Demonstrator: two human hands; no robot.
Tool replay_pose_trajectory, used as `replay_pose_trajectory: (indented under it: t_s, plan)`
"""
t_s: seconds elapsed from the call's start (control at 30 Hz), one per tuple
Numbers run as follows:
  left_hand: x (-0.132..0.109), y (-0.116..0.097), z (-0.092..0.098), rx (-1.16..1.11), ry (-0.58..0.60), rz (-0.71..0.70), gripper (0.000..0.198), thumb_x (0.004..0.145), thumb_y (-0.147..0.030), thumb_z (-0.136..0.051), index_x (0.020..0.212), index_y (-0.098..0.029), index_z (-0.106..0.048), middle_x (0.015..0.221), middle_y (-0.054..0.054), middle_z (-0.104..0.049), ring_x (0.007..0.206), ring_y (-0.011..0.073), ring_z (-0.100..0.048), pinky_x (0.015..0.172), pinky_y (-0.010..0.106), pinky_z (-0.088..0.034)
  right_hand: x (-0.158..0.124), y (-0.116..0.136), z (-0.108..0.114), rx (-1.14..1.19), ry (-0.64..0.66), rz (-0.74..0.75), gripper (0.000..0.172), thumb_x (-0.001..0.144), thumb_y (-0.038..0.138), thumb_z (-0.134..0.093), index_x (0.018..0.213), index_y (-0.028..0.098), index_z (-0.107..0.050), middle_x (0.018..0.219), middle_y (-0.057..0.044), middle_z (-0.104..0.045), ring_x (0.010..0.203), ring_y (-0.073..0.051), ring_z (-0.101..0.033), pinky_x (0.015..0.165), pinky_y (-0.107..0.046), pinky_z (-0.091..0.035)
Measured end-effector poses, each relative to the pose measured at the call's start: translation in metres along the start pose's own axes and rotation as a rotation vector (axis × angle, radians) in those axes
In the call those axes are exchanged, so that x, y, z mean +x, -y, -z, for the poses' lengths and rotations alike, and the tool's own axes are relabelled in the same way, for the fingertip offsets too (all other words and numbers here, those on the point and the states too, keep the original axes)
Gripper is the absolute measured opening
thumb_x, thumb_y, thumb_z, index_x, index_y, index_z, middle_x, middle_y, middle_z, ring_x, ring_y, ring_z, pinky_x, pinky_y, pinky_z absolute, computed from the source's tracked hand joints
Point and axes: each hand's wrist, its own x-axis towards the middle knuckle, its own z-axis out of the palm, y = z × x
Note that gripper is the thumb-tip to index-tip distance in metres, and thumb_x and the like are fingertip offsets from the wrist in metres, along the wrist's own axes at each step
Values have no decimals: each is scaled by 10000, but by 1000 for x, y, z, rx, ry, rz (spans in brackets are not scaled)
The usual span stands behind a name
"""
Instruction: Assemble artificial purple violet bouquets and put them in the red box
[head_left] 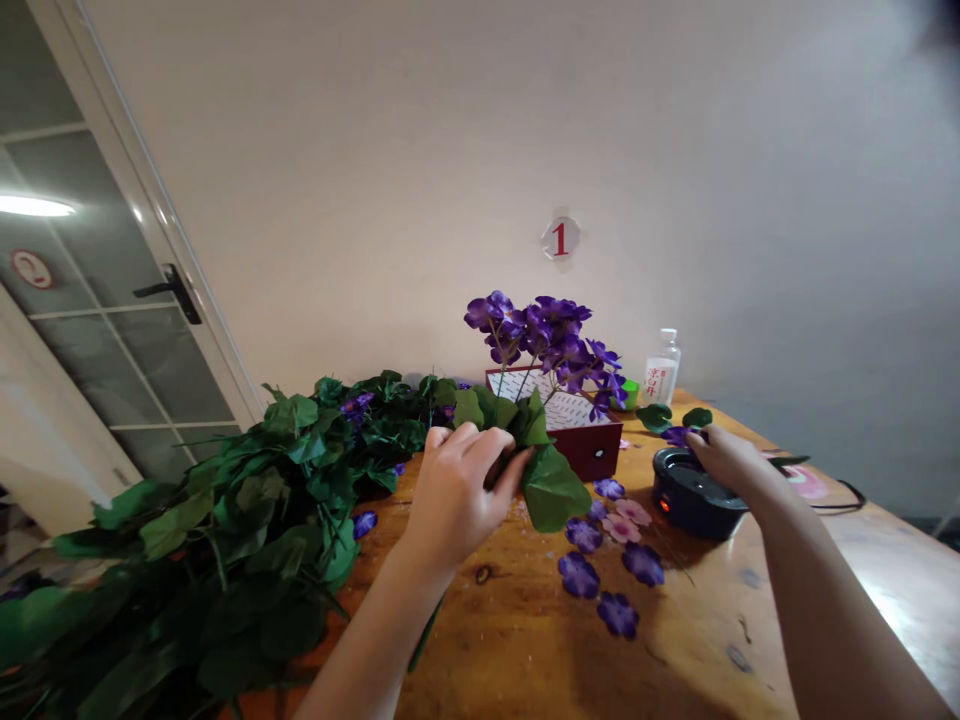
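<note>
My left hand [469,480] is closed around the stem of an artificial flower bunch, with purple blooms [551,335] on top and green leaves [551,485] just under them. Over to the right, my right hand [724,455] pinches a purple petal piece [679,436] at the rim of a small dark round pot [697,490] with a glowing orange light. Dark liquid shows in the pot. Loose purple flower pieces [619,613] and pink flower pieces [622,525] lie on the table between my hands.
A heap of green artificial foliage [247,520] covers the left of the wooden table [510,650]. Behind the bunch stands a dark red box [585,452]. A clear bottle [662,368], a green object [626,394] and loose leaves [655,417] sit toward the back right.
</note>
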Motion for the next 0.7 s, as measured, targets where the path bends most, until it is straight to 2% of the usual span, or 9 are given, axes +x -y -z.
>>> replay_pose_trajectory:
  t_s: [0.1,0.2,0.27,0.37,0.43,0.53,0.6,0.67,0.7]
  plan:
    - [0,0,0,8,3,-9,170,876,-297,-512,746,-189,-527,597,-24,-528,600,129,-482,668,308,-297,-5,5,5,214,43,-18,254,868,333,-516,685,158,-515,633,27,-477,578,-97,-442,615,-249,-368]
    - [0,-1,1,18,10,-19,173,879,-296,-507,745,-188,-526,599,-24,-534,601,129,-485,670,308,-294,-11,11,9,477,10,-84,259,832,252,-536,607,170,-437,545,47,-370,493,-89,-312,530,-239,-273]
    - [0,-1,2,17,11,-30,163,877,-292,-512,754,-188,-534,604,-22,-542,607,130,-490,672,308,-292,-17,17,15,716,0,-103,271,821,247,-525,587,194,-398,514,44,-336,463,-96,-275,480,-249,-221]
    - [0,-1,3,15,25,-53,140,868,-301,-527,792,-188,-560,627,-14,-560,624,135,-501,681,313,-292,-29,29,34,1182,0,18,279,860,297,-414,605,223,-332,525,52,-285,429,-87,-223,405,-226,-180]
    - [0,0,3,19,47,-71,131,870,-303,-523,832,-191,-580,643,-6,-570,631,139,-505,685,317,-289,-39,38,51,1481,13,145,277,872,243,-336,602,221,-279,550,69,-207,420,-65,-158,370,-174,-170]
    - [0,1,1,31,100,-98,127,884,-276,-494,858,-199,-592,659,-3,-586,645,143,-505,676,322,-275,-62,55,76,1792,51,265,289,888,234,-284,600,208,-272,566,85,-153,392,-28,-92,322,-111,-98]
    - [0,0,0,32,143,-110,123,885,-253,-487,838,-201,-588,672,-7,-606,662,145,-504,669,324,-264,-82,71,86,1895,126,290,301,912,310,-276,647,190,-353,569,86,-204,373,-5,-79,308,-109,-42]
    - [0,-2,-1,26,184,-127,127,885,-244,-484,819,-199,-582,681,-12,-623,680,148,-500,666,327,-255,-104,89,87,2062,404,310,246,909,338,-343,719,189,-389,614,74,-309,374,11,-118,324,-88,-54]
    - [0,-3,0,23,200,-141,134,888,-248,-479,815,-199,-579,683,-14,-628,687,151,-496,665,329,-250,-113,97,85,2088,485,308,208,884,314,-399,715,194,-383,604,77,-319,361,12,-110,314,-89,-46]
